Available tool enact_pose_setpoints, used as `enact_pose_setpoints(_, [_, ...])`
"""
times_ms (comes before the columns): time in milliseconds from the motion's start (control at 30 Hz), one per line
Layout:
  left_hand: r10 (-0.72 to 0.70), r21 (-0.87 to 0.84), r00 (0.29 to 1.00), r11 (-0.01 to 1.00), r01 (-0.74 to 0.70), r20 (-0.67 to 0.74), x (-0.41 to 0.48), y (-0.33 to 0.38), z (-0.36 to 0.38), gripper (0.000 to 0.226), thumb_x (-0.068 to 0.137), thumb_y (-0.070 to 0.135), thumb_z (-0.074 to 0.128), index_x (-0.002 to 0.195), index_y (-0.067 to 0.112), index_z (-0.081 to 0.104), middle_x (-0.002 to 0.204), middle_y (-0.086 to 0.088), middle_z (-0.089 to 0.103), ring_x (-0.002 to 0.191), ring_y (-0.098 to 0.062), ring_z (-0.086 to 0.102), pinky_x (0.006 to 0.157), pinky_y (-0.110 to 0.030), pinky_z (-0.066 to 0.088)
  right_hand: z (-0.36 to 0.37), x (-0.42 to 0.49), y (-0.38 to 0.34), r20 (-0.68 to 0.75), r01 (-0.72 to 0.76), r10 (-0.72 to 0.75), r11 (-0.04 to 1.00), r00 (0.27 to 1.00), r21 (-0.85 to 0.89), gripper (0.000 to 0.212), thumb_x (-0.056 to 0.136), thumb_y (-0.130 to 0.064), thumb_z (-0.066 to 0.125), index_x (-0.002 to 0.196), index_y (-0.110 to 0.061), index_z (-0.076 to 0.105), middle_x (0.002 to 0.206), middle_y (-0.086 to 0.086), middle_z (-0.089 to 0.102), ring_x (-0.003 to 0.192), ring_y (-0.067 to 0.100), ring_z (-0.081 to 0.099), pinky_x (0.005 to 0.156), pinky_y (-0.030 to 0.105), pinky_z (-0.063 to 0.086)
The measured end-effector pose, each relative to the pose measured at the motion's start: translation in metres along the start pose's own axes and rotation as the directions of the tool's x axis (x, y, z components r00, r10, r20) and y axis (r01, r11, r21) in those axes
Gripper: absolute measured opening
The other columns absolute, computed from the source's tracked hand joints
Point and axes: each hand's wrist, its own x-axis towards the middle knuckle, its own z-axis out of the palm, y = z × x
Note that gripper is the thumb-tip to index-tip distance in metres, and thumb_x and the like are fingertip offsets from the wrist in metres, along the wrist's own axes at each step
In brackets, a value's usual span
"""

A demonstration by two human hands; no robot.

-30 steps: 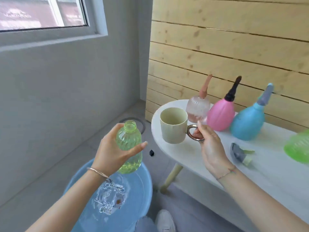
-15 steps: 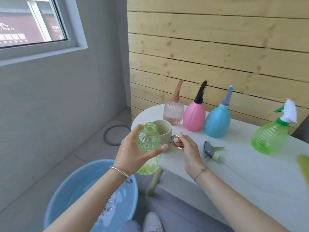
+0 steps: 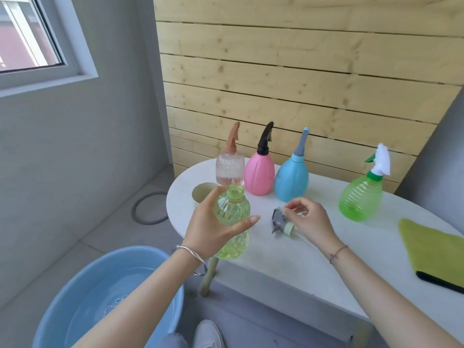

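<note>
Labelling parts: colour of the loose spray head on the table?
Loose plastic spray head: grey, with a pale green screw collar. Head view.

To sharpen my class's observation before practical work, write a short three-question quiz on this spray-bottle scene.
1. True or false: the yellow-green bottle in the left hand has a cap on.
2. The right hand reaches for: A the cup, B the loose spray head, C the cloth.
3. How many bottles with spray heads stand on the table?
Key: 1 false; 2 B; 3 four.
</note>
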Motion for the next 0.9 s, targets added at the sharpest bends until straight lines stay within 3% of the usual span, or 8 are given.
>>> enact_pose_setpoints(67, [-0.008, -0.028, 1.0, 1.0, 0.009, 0.014, 0.002, 0.004, 0.012, 0.072, 0.059, 0.057, 0.079, 0.119, 0.025, 0.055, 0.106, 0.023, 0.06, 0.105, 0.009, 0.054, 0.086, 0.002, 0.033, -0.012, -0.001, 0.014, 0.067, -0.037, 0.044, 0.994, 0.997, -0.103, 0.01, 0.079, -0.022, 0.075, 0.081, -0.019, 0.066, 0.084, -0.007, 0.066, 0.078, 0.01, 0.058, 0.065, 0.006, 0.038])
enact_pose_setpoints(167, [-0.001, -0.048, 1.0, 0.999, 0.002, 0.027, 0.003, 0.012, 0.028, 0.063, 0.065, 0.035, 0.086, 0.106, 0.043, 0.039, 0.102, 0.037, 0.045, 0.096, 0.036, 0.039, 0.081, 0.009, 0.025, -0.015, -0.005, 0.028, 0.145, -0.058, 0.089, 0.977, 0.985, -0.206, 0.027, 0.075, -0.03, 0.079, 0.096, -0.017, 0.068, 0.095, -0.007, 0.064, 0.086, 0.008, 0.054, 0.07, 0.013, 0.037])
enact_pose_setpoints(300, [-0.013, -0.072, 0.999, 0.997, 0.016, 0.037, 0.007, 0.013, 0.045, 0.061, 0.059, 0.053, 0.085, 0.108, 0.039, 0.052, 0.101, 0.026, 0.061, 0.099, 0.019, 0.052, 0.088, -0.006, 0.04, -0.012, -0.007, 0.034, 0.161, -0.037, 0.099, 0.935, 0.982, -0.353, 0.039, 0.074, -0.039, 0.077, 0.107, -0.021, 0.069, 0.102, -0.008, 0.063, 0.092, 0.009, 0.053, 0.083, 0.026, 0.041])
enact_pose_setpoints(433, [0.003, -0.071, 0.999, 0.997, -0.001, 0.033, 0.007, 0.014, 0.056, 0.053, 0.059, 0.058, 0.082, 0.096, 0.049, 0.045, 0.095, 0.031, 0.059, 0.094, 0.022, 0.052, 0.081, 0.0, 0.036, -0.009, -0.009, 0.037, 0.143, 0.014, 0.054, 0.9, 0.988, -0.436, 0.035, 0.077, -0.039, 0.073, 0.109, -0.024, 0.07, 0.104, -0.009, 0.067, 0.088, 0.005, 0.051, 0.079, 0.024, 0.037])
enact_pose_setpoints(500, [0.007, -0.064, 0.999, 0.998, -0.005, 0.032, 0.007, 0.013, 0.061, 0.053, 0.059, 0.064, 0.08, 0.097, 0.047, 0.048, 0.095, 0.028, 0.061, 0.095, 0.016, 0.055, 0.081, -0.003, 0.037, -0.013, -0.011, 0.038, 0.11, -0.017, 0.059, 0.937, 0.992, -0.349, 0.032, 0.078, -0.032, 0.074, 0.108, -0.02, 0.071, 0.098, -0.008, 0.067, 0.085, 0.007, 0.053, 0.078, 0.022, 0.039])
enact_pose_setpoints(700, [0.026, -0.108, 0.998, 0.994, -0.019, 0.062, 0.009, 0.009, 0.083, 0.049, 0.061, 0.053, 0.079, 0.1, 0.044, 0.05, 0.095, 0.026, 0.062, 0.094, 0.012, 0.057, 0.082, -0.004, 0.038, -0.054, -0.014, 0.023, -0.021, -0.067, 0.067, 0.998, 0.998, 0.012, 0.026, 0.079, -0.022, 0.076, 0.103, -0.014, 0.071, 0.08, -0.012, 0.065, 0.079, 0.012, 0.06, 0.069, 0.004, 0.039])
enact_pose_setpoints(833, [0.01, -0.143, 0.996, 0.99, 0.003, 0.084, 0.014, 0.011, 0.102, 0.057, 0.06, 0.06, 0.081, 0.107, 0.041, 0.053, 0.103, 0.023, 0.063, 0.1, 0.011, 0.057, 0.087, -0.009, 0.04, -0.089, -0.015, -0.017, -0.173, -0.022, 0.106, 0.903, 0.979, 0.429, 0.015, 0.085, -0.019, 0.069, 0.099, -0.022, 0.065, 0.088, -0.012, 0.066, 0.076, -0.006, 0.061, 0.073, 0.004, 0.043])
enact_pose_setpoints(900, [0.005, -0.145, 0.994, 0.989, 0.011, 0.107, 0.016, 0.013, 0.112, 0.069, 0.059, 0.061, 0.081, 0.115, 0.029, 0.056, 0.105, 0.019, 0.064, 0.1, 0.003, 0.058, 0.088, -0.012, 0.042, -0.104, -0.013, -0.038, -0.227, 0.035, 0.106, 0.839, 0.968, 0.542, 0.009, 0.086, -0.025, 0.067, 0.095, -0.024, 0.069, 0.089, -0.009, 0.066, 0.086, 0.0, 0.06, 0.084, 0.012, 0.044])
